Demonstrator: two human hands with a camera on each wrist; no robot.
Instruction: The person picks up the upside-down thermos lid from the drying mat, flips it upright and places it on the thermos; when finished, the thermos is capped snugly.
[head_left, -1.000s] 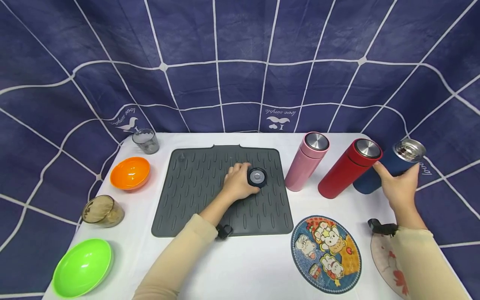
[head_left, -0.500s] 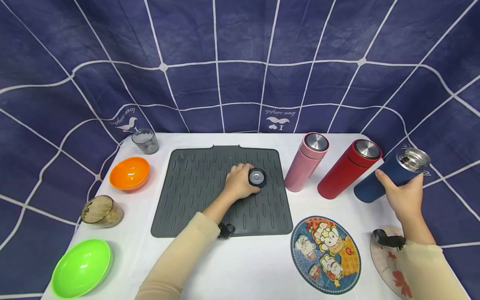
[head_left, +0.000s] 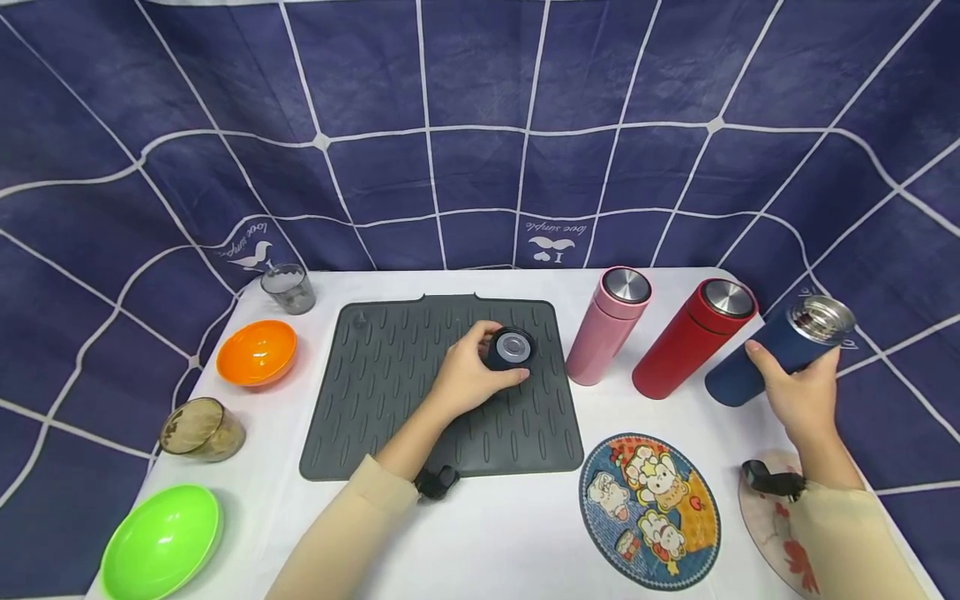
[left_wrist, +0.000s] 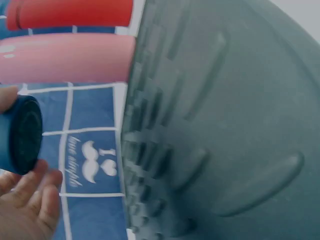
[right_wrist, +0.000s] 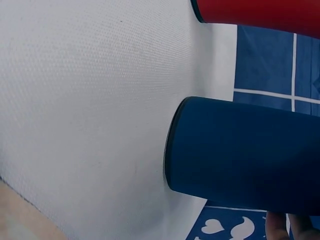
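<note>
My left hand point(head_left: 476, 379) pinches a dark blue flask lid point(head_left: 512, 347) between thumb and fingers, its grey inner side facing up. In the left wrist view the lid point(left_wrist: 22, 135) shows apart from the ribbed grey drying mat point(left_wrist: 240, 110). On the right, my right hand point(head_left: 808, 400) grips the dark blue thermos flask point(head_left: 772, 348) round its upper body. The flask has no lid on, and its steel mouth point(head_left: 822, 317) shows. Its base is close over the white tabletop in the right wrist view, where the blue body point(right_wrist: 240, 152) hides most of the hand.
Beside the blue flask stand a capped red flask point(head_left: 686, 346) and a capped pink flask point(head_left: 603, 333). A cartoon placemat point(head_left: 648, 512) and a pink floral one point(head_left: 772, 525) lie in front. At left are a grey glass point(head_left: 291, 292), orange bowl point(head_left: 257, 354), brown glass point(head_left: 206, 429) and green bowl point(head_left: 161, 542).
The left hand has raised the lid from the grey mat. The right hand has brought the blue flask a little toward the person. The head view has shifted slightly.
</note>
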